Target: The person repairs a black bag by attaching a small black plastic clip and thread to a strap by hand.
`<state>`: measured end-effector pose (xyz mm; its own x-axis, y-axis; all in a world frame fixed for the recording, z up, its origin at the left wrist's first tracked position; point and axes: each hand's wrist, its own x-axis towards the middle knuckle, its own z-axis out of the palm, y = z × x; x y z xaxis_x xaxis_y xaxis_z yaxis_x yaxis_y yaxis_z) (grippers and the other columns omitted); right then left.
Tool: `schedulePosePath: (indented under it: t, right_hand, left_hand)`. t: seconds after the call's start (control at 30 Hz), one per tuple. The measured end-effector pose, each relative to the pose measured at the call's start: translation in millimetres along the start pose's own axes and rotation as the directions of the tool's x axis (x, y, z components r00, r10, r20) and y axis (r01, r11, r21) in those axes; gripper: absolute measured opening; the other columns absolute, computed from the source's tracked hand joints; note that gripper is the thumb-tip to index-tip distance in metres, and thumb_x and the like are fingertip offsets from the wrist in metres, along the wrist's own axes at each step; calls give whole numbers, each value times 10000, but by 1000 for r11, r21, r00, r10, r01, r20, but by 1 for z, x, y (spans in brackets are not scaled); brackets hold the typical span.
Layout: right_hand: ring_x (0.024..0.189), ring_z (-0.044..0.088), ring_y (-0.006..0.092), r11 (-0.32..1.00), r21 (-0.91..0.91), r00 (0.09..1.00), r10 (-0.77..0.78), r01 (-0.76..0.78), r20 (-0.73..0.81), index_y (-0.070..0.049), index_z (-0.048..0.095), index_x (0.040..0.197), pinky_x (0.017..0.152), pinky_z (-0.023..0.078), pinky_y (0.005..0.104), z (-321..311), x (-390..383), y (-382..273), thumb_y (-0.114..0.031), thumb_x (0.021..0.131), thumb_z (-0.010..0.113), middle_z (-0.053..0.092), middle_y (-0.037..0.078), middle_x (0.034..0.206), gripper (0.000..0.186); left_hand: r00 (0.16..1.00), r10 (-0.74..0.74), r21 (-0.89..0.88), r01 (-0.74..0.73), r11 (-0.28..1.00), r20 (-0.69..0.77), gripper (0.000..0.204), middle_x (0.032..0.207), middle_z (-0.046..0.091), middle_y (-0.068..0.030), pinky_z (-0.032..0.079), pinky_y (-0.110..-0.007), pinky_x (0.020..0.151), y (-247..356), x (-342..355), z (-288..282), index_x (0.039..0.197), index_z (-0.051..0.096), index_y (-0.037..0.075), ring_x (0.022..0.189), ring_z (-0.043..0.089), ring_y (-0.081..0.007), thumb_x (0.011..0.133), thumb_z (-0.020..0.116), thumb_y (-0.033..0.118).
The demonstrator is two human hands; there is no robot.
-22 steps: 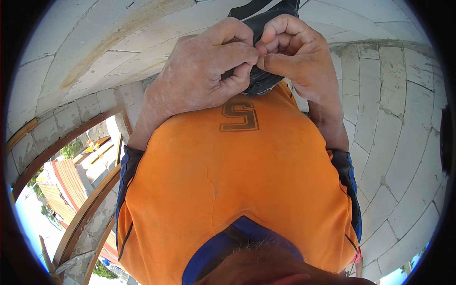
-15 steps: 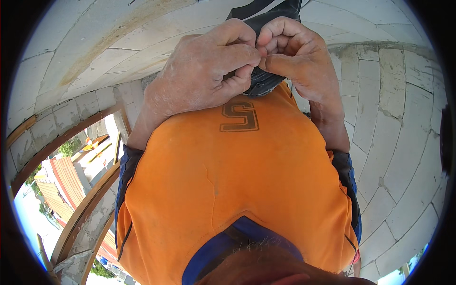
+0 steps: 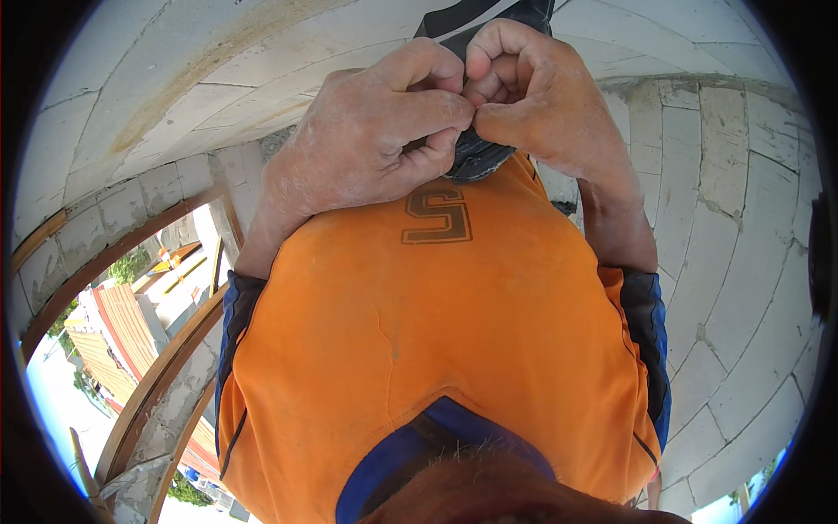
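Observation:
Both hands meet above my orange shirt [image 3: 436, 306], fingertip to fingertip. My left hand [image 3: 367, 135] has dusty, curled fingers, thumb and forefinger pressed together in a pinch. Touching it, my right hand [image 3: 550, 109] is also closed, with its thumb against bent fingers. Whatever is between the fingertips is too small or too hidden to name. Dark trousers [image 3: 515, 16] with a pale stripe show behind and beyond the hands. Just below the fingers, a black fold of material [image 3: 478, 160] is partly covered by them.
Pale block walls [image 3: 707, 218] surround me, with rough mortar joints. On the left, a window opening with a brown wooden frame [image 3: 161, 371] looks out on an orange tiled roof [image 3: 109, 332] and greenery.
My right hand has risen slightly and its forearm has swung a little outward to the right. The left hand has edged slightly left; both fingertips stay together.

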<state>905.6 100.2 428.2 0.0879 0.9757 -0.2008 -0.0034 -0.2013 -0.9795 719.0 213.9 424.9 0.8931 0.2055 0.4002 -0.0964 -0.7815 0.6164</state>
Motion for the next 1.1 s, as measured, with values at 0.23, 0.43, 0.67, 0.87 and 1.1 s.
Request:
schedulePosePath:
  t: [0.23,0.43,0.67,0.87,1.1]
  right_hand:
    - [759,590,25,962,130,950,-203,238,-236,-25,619,949,675,490,192,23,-10,29,84,798,676,657,-8,842,194]
    - [751,577,9,932,227,928,-205,282,-312,-31,618,938,671,478,179,23,-10,33,102,807,673,661,-16,841,195]
    - [745,573,7,912,270,912,-203,308,-356,-29,619,943,658,467,179,17,-10,35,111,817,679,661,-15,834,198]
    - [729,559,4,911,231,900,-247,342,-359,-29,648,922,635,450,181,16,-6,37,102,825,682,662,-22,834,167]
    - [677,565,32,932,-133,880,-362,337,-307,-19,773,914,591,448,205,11,2,32,30,840,708,692,-4,823,109]
  left_hand:
    - [998,9,-16,-8,1000,63,175,1028,625,-110,558,-295,649,-6,0,-5,923,711,22,750,687,-219,763,720,-49]
    - [995,15,-49,-10,999,97,184,1056,625,-132,569,-312,670,-13,3,-4,938,717,13,782,699,-241,761,735,-36]
    - [994,48,26,-50,998,94,248,1201,629,-184,600,-352,737,-11,8,-4,985,751,51,922,719,-303,750,833,46]
    - [996,63,167,-72,983,62,293,1269,628,-180,611,-348,767,-7,8,-11,1022,780,107,1012,714,-313,743,834,36]
    - [998,53,241,-57,969,22,248,1202,670,-127,622,-352,680,-17,0,-5,1040,751,144,892,730,-274,797,798,122]
